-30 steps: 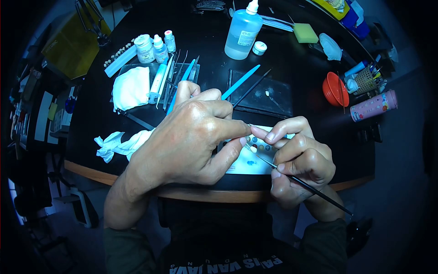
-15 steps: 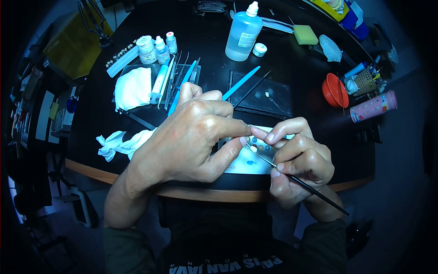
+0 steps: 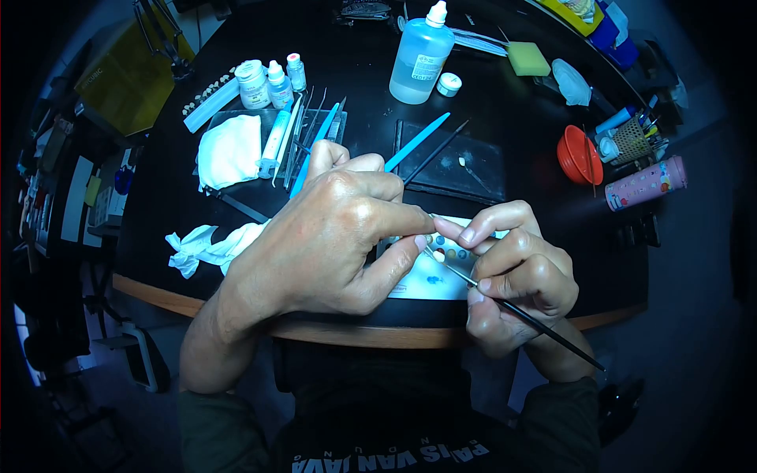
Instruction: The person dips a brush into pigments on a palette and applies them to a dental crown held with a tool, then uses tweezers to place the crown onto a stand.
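My left hand (image 3: 331,229) is closed, thumb and index finger pinching a thin metal pin. A small white tooth crown (image 3: 438,256) sits at the pin's lower end; the hand hides the rest. My right hand (image 3: 520,276) grips a fine paintbrush (image 3: 540,325) with a dark handle, its tip pointing up-left close to the crown. The right index fingertip touches the left one. Beneath both hands lies a white palette card (image 3: 426,289) with several coloured round spots and a blue smear, partly covered.
A crumpled tissue (image 3: 225,244) and folded white cloth (image 3: 230,152) lie left. Behind are small bottles (image 3: 279,88), blue-handled tools (image 3: 419,142), a black case (image 3: 465,177) and a large clear bottle (image 3: 418,67). A red bowl (image 3: 577,155) and pink tumbler (image 3: 646,185) stand right.
The paintbrush tip has shifted very slightly away from the crown. Both hands otherwise keep the same place and grip.
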Demonstrator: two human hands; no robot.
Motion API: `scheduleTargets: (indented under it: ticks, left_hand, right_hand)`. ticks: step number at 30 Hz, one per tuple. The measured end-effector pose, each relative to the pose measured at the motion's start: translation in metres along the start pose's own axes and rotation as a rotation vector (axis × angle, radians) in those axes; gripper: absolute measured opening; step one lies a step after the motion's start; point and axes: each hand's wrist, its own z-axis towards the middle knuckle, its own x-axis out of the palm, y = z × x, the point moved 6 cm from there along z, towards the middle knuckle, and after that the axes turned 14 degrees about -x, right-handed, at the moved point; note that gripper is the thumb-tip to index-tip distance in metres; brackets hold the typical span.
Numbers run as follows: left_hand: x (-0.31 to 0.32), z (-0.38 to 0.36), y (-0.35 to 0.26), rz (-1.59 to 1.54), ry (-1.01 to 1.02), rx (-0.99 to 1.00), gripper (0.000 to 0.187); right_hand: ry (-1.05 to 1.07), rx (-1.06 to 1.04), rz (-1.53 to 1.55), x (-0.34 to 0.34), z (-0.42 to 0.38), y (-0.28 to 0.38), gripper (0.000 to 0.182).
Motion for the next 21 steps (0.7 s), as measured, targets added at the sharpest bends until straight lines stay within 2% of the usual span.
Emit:
scheduleTargets:
  ticks: [14,17,21]
  left_hand:
    - [-0.0035,0.0009,-0.0048,0.004,-0.029,0.017,0.019]
    - [-0.0012,-0.0007,-0.0015,0.014,0.015,0.002,0.026]
    - [-0.0033,-0.0008,-0.0051,0.019,-0.025,0.034,0.025]
  right_hand:
    - [-0.005,0.010,0.022,-0.0019,-0.0025,-0.0006,0.020]
    - [-0.007,0.012,0.040,-0.0028,-0.0026,-0.0002,0.018]
    - [0.000,0.022,0.045,-0.0056,-0.0016,0.0019,0.016]
